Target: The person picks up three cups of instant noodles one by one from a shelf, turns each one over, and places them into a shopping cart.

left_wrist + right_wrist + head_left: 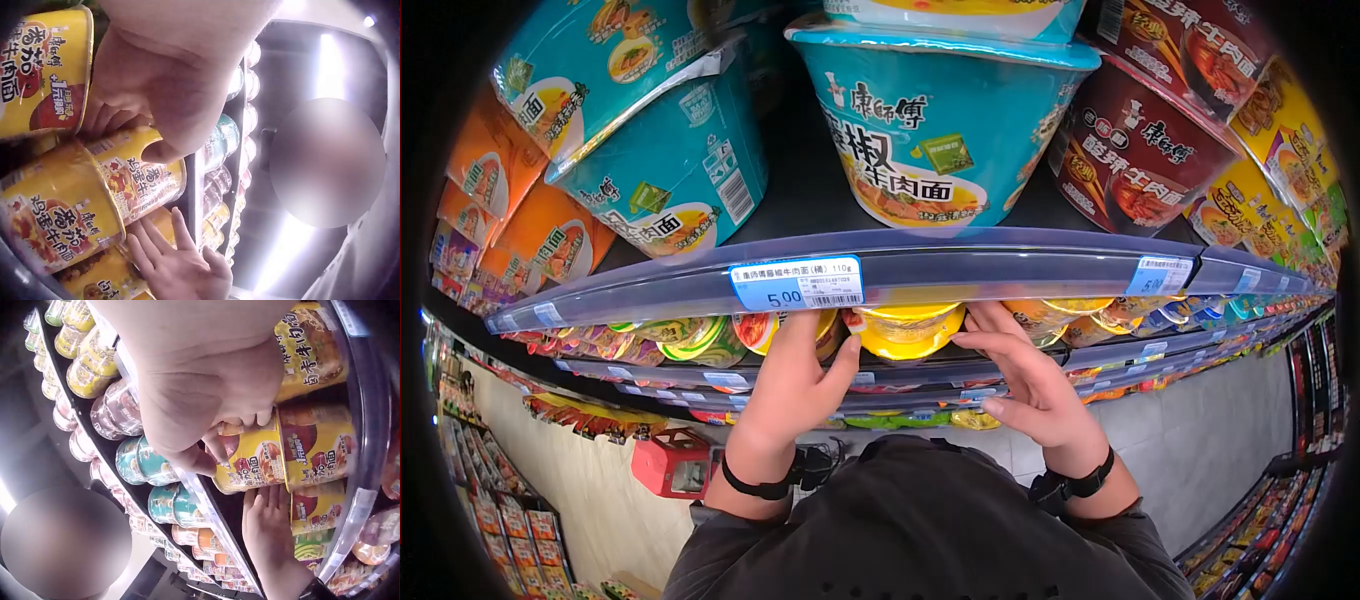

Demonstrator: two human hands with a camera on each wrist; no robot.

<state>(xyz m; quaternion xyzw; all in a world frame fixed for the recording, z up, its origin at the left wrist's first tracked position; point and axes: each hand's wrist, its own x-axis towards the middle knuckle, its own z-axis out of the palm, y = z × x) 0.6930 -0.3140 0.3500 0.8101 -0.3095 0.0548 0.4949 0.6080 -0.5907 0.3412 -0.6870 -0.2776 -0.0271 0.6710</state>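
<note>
Stacked yellow noodle cups (908,335) stand on the shelf below the top ledge, between both hands. My left hand (785,390) is at their left side, fingertips hidden under the ledge; in the left wrist view its thumb rests on the upper cup (147,175). On the other side, my right hand (1035,395) has its fingers extended and spread, touching or close beside that cup. In the right wrist view the upper cup (250,459) lies between my right hand (200,387) and the straight fingers of my left hand (269,540).
Above the blue ledge (1000,262) with price labels stand teal cups (945,140) and dark red cups (1140,150). More yellow cups (47,75) flank the stack closely. A red box-like object (670,462) is on the floor at the left.
</note>
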